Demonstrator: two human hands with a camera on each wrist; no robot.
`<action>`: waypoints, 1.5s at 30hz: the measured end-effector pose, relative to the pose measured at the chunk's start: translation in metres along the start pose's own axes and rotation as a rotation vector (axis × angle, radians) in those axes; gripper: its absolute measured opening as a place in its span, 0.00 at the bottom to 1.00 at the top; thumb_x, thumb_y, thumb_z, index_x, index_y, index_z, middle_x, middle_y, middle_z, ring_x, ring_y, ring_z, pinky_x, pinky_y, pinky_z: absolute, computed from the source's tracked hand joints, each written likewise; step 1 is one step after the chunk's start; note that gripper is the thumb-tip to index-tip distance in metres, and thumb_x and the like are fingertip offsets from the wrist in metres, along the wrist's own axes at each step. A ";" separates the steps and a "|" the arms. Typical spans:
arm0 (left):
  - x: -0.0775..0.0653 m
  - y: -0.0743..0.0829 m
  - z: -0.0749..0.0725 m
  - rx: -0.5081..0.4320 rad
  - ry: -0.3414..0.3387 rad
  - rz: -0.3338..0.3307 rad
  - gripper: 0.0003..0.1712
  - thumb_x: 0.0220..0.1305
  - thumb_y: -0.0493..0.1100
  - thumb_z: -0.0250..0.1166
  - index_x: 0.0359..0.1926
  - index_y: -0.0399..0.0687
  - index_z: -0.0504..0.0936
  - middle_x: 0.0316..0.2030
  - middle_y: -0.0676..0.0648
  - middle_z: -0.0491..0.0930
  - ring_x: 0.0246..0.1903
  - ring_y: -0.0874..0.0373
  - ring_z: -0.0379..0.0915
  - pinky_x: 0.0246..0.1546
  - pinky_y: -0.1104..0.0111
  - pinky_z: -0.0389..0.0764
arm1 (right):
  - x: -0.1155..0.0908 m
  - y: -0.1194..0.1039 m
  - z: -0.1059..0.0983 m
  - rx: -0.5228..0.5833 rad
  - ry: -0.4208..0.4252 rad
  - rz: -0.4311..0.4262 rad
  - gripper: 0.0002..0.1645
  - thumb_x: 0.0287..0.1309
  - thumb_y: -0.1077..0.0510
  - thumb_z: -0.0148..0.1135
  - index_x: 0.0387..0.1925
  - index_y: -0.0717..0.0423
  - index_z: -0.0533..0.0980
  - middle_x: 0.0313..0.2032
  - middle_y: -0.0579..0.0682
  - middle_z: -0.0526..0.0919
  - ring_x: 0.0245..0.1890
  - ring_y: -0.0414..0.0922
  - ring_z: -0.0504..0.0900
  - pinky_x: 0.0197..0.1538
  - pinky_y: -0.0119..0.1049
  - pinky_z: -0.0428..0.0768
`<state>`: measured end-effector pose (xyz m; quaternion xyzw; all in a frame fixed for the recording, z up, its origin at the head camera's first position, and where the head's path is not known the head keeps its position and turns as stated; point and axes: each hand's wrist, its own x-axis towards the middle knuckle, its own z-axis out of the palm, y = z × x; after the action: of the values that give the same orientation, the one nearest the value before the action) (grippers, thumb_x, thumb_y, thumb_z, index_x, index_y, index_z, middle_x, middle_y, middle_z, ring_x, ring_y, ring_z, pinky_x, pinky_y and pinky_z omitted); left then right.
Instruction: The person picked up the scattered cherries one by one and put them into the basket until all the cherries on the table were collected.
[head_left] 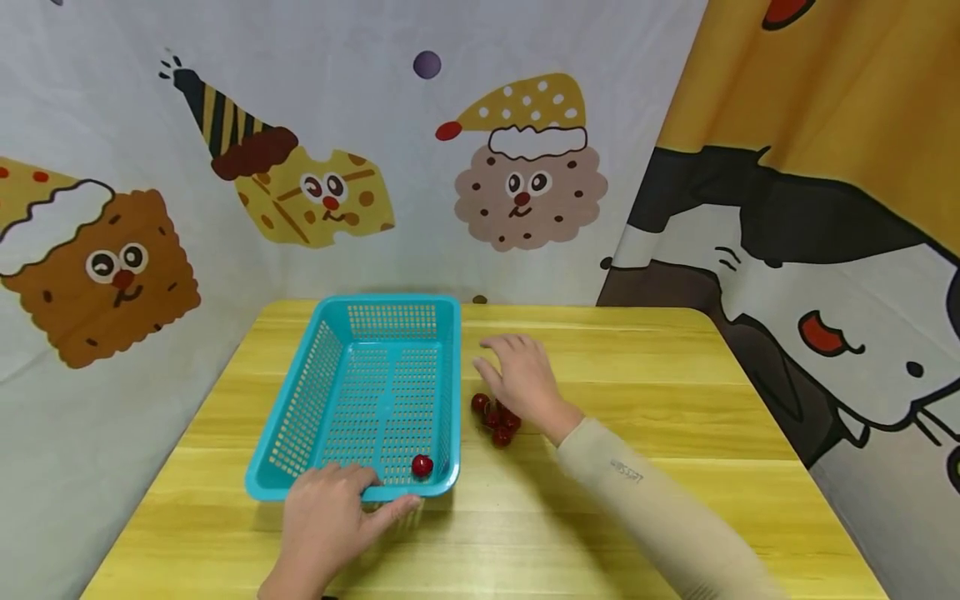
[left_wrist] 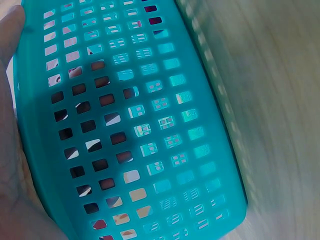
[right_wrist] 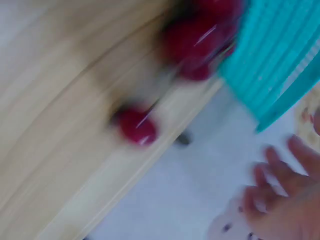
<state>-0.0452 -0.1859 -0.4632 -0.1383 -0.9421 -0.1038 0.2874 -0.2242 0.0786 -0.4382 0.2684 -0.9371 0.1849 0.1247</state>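
A turquoise plastic basket (head_left: pixel 453 375) with lattice walls sits on the wooden table. My left hand (head_left: pixel 326 517) grips its near rim, fingers over the inside and thumb outside. Through the wall holes in the left wrist view, dark finger shapes show behind the basket (left_wrist: pixel 170 125). One red cherry (head_left: pixel 422 466) lies inside, in the near right corner. To the right of the basket is a small bunch of dark red cherries (head_left: pixel 501 435). Just above and beyond them hovers my right hand (head_left: pixel 525 379), fingers spread and holding nothing. The right wrist view shows blurred cherries (right_wrist: pixel 135 125) apart from that hand.
The yellow wooden table (head_left: pixel 637 375) extends right of the cherries and in front of the basket. Behind it hangs a white cloth (head_left: pixel 420 192) printed with cartoon biscuits and cheese. A patterned orange, black and white cloth (head_left: pixel 825 125) hangs at the right.
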 end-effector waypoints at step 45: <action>-0.001 -0.004 0.004 0.010 0.038 0.013 0.37 0.41 0.83 0.61 0.19 0.55 0.83 0.18 0.55 0.82 0.17 0.53 0.74 0.14 0.61 0.73 | 0.019 -0.090 -0.040 0.193 -0.089 -0.315 0.23 0.65 0.47 0.64 0.56 0.55 0.77 0.47 0.44 0.82 0.41 0.33 0.76 0.44 0.32 0.80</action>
<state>-0.0476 -0.1889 -0.4677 -0.1408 -0.9361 -0.0999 0.3064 -0.1850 0.0157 -0.3711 0.4303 -0.8660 0.2403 0.0843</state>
